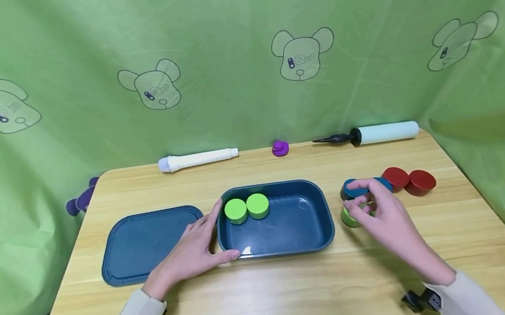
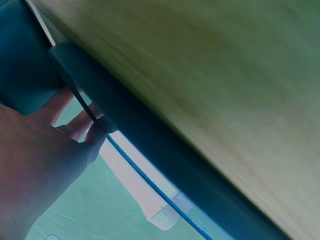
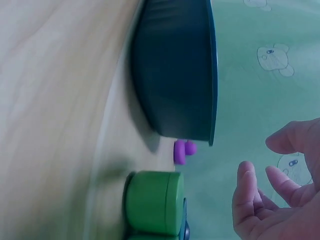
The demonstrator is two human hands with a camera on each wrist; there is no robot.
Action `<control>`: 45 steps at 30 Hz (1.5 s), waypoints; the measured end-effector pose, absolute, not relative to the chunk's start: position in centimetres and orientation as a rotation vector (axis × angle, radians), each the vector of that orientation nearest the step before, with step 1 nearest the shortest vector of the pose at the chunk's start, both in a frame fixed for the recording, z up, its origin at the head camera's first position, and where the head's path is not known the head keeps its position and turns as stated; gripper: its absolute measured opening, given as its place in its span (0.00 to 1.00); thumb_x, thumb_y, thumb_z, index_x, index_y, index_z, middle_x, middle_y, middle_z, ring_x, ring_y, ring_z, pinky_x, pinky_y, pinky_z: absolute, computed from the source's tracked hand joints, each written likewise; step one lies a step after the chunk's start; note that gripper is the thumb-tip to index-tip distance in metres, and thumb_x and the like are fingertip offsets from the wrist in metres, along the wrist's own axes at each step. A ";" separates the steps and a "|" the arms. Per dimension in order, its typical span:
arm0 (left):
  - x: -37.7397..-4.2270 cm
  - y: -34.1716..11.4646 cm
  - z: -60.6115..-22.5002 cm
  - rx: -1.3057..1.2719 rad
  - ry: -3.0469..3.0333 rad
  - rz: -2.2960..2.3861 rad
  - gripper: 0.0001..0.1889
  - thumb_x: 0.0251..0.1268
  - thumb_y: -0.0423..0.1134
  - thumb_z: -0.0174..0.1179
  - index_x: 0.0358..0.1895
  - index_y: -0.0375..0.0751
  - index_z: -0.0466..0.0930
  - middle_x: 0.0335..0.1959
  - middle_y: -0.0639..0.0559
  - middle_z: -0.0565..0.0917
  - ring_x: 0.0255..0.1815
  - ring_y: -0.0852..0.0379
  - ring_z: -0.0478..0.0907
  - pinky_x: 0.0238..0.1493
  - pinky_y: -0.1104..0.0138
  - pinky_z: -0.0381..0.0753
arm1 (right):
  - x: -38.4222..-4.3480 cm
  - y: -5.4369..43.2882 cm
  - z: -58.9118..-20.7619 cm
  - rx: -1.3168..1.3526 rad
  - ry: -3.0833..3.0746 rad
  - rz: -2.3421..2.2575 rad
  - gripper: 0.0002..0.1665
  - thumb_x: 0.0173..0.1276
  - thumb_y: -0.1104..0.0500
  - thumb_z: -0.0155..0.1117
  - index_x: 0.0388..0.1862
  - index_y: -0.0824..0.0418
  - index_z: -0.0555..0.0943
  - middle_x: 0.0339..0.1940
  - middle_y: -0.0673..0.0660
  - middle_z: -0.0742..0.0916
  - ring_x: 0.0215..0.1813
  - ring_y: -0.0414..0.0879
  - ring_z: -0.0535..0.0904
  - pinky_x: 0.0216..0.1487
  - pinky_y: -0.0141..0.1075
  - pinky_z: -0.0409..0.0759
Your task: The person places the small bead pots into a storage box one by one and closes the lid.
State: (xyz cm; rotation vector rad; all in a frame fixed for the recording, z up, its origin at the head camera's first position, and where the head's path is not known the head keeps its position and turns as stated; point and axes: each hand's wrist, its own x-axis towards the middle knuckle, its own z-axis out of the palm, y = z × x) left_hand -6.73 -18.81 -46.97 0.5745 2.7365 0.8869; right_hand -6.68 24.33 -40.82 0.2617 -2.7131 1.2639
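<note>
Head view: blue box [image 1: 287, 228], one, on the table [image 1: 290, 297], long axis left to right, opening upward. Inside, towards its left end: two green cylinders [image 1: 257, 206], upright, side by side. Left hand [image 1: 193, 251]: spread wide at the box's left end, thumb at the near rim. Right hand [image 1: 389, 220]: holding nothing, thumb and fingers parted, above a green cylinder [image 3: 152, 202] standing upright right of the box. Lid [image 1: 146, 245]: flat, left of the box, long axis likewise left to right.
</note>
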 end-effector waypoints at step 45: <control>-6.6 -18.6 -46.7 0.572 2.736 0.895 0.63 0.66 0.73 0.69 0.91 0.68 0.31 0.87 0.44 0.61 0.85 0.36 0.59 0.81 0.37 0.55 | -6.4 32.4 -45.4 0.300 -2.850 1.081 0.41 0.67 0.68 0.80 0.77 0.70 0.74 0.45 0.63 0.77 0.32 0.45 0.72 0.26 0.31 0.71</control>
